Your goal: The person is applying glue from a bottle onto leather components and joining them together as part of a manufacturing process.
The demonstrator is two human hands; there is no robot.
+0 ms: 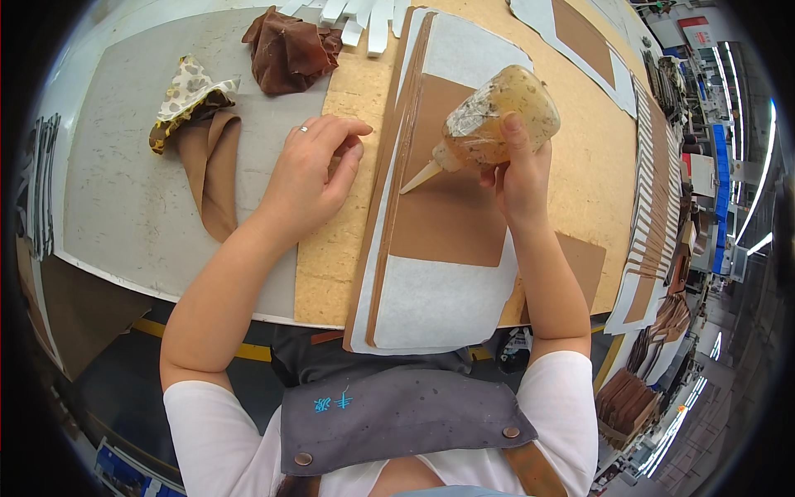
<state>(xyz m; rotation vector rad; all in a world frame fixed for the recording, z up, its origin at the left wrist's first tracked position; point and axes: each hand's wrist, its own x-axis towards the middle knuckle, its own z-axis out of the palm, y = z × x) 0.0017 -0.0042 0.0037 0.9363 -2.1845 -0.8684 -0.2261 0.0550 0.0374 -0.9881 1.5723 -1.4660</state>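
Observation:
My right hand [522, 161] grips a plastic squeeze bottle [503, 118] of yellowish, glue-like liquid, tilted so its long nozzle points down and left. The nozzle tip is at the brown strip [397, 186] along the left side of a white-backed panel [441, 298]. A brown rectangular piece [447, 230] covers the middle of that panel, which lies on similar layered pieces. A wet-looking line shows on the upper part of the strip. My left hand [323, 161], a ring on one finger, is held left of the panel with fingers curled and nothing visible in it.
A crumpled dark brown leather piece [292, 53], white strips [372, 25], a patterned cloth [186, 102] and a folded brown strip [211, 174] lie at the left and back. Striped stacked panels [646, 211] line the right edge. Another white-and-brown panel [584, 37] lies at the back right.

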